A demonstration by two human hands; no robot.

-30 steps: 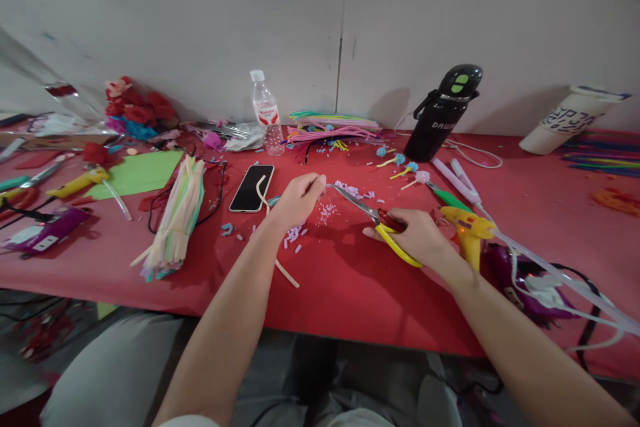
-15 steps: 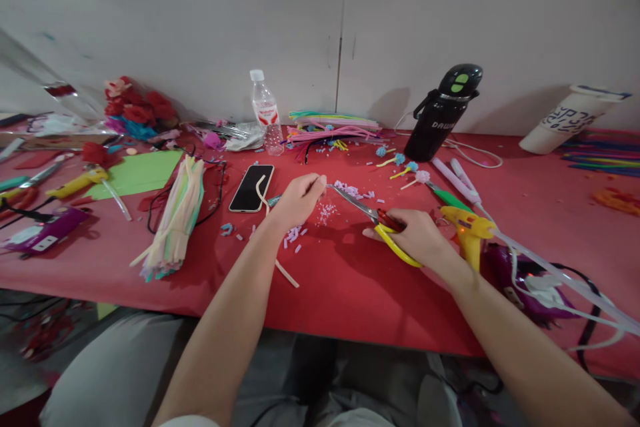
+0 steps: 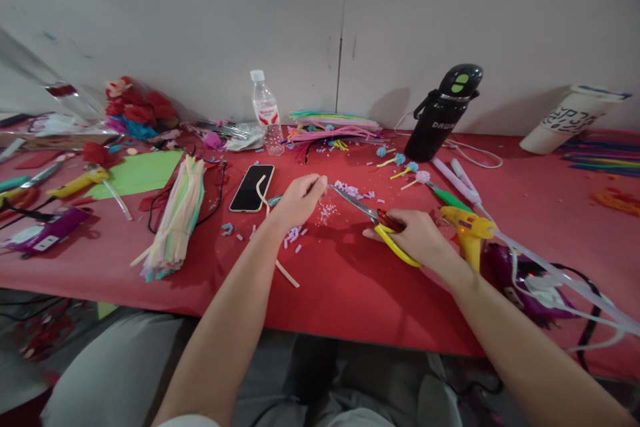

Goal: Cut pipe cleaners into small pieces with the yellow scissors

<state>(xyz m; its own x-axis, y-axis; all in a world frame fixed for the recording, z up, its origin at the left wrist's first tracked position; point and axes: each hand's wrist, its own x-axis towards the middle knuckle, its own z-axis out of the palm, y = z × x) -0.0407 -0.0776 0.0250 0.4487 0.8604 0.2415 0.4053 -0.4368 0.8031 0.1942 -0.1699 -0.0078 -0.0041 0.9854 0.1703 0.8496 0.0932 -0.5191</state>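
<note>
My right hand [image 3: 417,237] grips a pair of scissors [image 3: 387,230] with yellow and red handles. Their blades point left and reach the fingertips of my left hand [image 3: 303,199], which is closed in a pinch. Whatever lies between those fingertips is too small to make out. Short lilac pieces [image 3: 347,189] lie just beyond the blades, and fine lilac trimmings [image 3: 327,214] are scattered beneath them. More cut pieces [image 3: 294,235] rest beside my left wrist. A cream pipe cleaner [image 3: 287,273] passes under my left forearm.
Left of my arm are a phone [image 3: 252,188] and a bundle of pale pipe cleaners [image 3: 177,220]. A water bottle [image 3: 267,113] and a black flask [image 3: 443,113] stand at the back. A yellow glue gun [image 3: 469,230] and its cords lie close by my right forearm.
</note>
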